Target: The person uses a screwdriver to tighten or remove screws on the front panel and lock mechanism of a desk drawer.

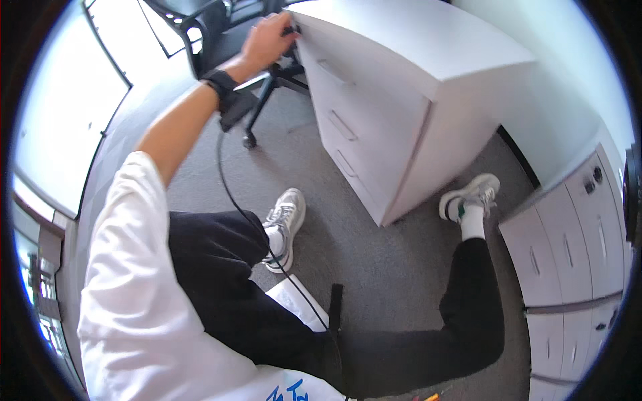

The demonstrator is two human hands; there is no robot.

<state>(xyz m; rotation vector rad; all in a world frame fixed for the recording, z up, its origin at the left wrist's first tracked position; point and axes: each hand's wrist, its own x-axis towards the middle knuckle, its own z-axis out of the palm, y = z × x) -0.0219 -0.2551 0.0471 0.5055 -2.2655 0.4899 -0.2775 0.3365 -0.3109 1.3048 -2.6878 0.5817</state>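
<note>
My left hand [267, 41] reaches far forward to the upper left corner of a white three-drawer cabinet [384, 110]. Its fingers are closed at a small dark thing [290, 30] on the front edge, too small and blurred to name. Metal bar handles run down the drawer fronts, and all the drawers look pushed in. A black strap with a dark box [234, 105] sits on my left wrist, and a thin black cable [231, 190] trails from it to my lap. My right hand is out of view.
A black wheeled office chair [231, 43] stands just behind my left hand. More white drawer cabinets [565, 247] line the right side. Between my legs, a white sheet [294, 302] and a black strip [336, 307] lie on the grey carpet. My right shoe touches or nearly touches the cabinet's side.
</note>
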